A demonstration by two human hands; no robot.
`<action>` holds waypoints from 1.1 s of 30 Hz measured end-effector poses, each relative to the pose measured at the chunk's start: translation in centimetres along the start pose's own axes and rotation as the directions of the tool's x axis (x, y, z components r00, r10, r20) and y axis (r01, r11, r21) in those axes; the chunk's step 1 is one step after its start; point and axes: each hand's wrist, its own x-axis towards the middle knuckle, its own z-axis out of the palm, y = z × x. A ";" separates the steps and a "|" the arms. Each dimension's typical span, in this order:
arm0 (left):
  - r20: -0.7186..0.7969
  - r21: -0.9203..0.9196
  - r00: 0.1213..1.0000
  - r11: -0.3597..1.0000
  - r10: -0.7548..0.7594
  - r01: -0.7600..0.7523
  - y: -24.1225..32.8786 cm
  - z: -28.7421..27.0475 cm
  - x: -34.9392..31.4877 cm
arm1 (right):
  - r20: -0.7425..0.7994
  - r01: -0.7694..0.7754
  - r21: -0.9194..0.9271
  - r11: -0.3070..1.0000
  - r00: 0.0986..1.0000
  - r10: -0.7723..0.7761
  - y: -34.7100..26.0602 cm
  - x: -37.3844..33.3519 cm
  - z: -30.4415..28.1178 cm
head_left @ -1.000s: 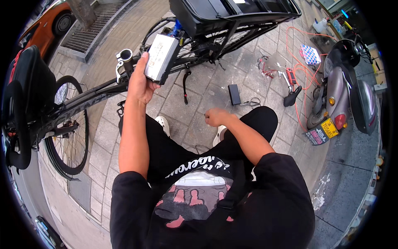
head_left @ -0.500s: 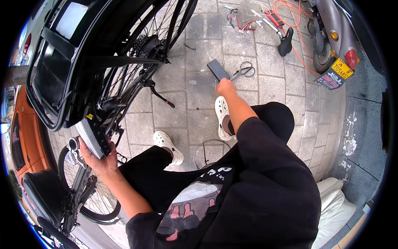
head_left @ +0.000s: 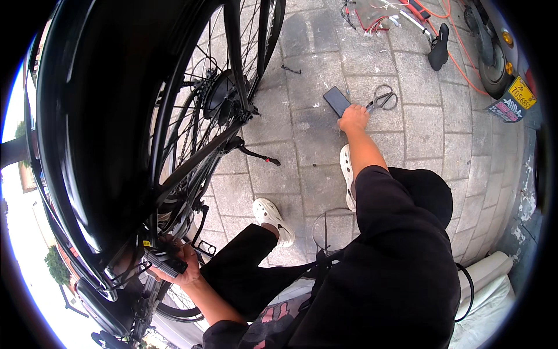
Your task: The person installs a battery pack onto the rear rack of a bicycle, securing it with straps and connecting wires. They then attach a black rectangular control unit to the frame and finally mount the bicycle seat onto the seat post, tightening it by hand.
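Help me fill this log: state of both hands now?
Left hand: holding the dark-grey ribbed box.
Right hand: at the flat black rectangular block; grip cannot be told.

at your upper right, a black saddle point(head_left: 440, 49) lies on the paving point(head_left: 427, 122) near an orange cable point(head_left: 465, 72) and a scooter point(head_left: 495, 65) with a yellow plate point(head_left: 521, 93); you have white sacks point(head_left: 485, 311) at lower right.

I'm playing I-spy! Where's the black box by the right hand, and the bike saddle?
Black box point(head_left: 336, 102): head view, on its flat face.
Bike saddle point(head_left: 439, 51): head view, on its seat.
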 end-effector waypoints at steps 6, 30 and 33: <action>-0.220 0.062 0.972 0.995 0.086 -0.075 -0.8 2.7 -0.7 | 0.195 0.003 0.413 0.911 0.976 -0.092 -2.9 -7.3 -1.1; -0.239 -0.107 0.969 0.994 -0.062 0.038 -0.9 3.6 -1.0 | 0.336 0.942 0.070 0.327 0.286 -0.897 -4.4 -40.6 -18.9; -0.227 -0.110 0.973 0.994 -0.047 0.022 -0.3 3.7 -1.3 | 0.274 0.957 0.001 0.292 0.280 -0.920 -3.4 -43.9 -21.3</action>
